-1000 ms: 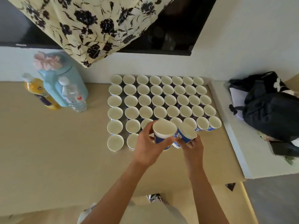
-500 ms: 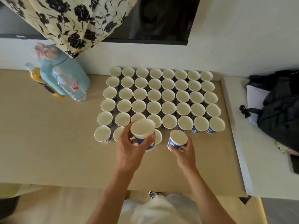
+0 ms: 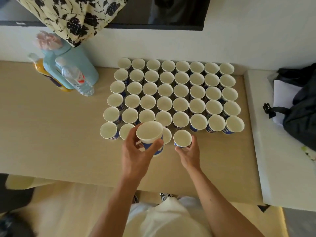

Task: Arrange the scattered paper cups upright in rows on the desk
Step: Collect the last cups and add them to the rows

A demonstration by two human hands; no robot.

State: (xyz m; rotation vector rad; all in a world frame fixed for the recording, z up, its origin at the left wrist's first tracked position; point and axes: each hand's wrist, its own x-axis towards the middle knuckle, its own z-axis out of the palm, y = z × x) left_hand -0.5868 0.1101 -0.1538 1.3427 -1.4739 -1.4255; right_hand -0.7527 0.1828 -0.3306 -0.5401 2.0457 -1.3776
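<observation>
The left hand (image 3: 135, 156) is gripping a round paper cup (image 3: 149, 133). At its 3 o'clock, the right hand (image 3: 190, 153) is holding another smooth cup (image 3: 182, 138) on the pale surface (image 3: 51, 142).

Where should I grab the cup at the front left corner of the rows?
Hold the corner cup by its side wall just below the rim, coming from the left or the near side. It stands upright with bare desk on those two sides, while neighbour cups crowd its right and back. Squeeze gently; paper walls probably dent easily.
</observation>
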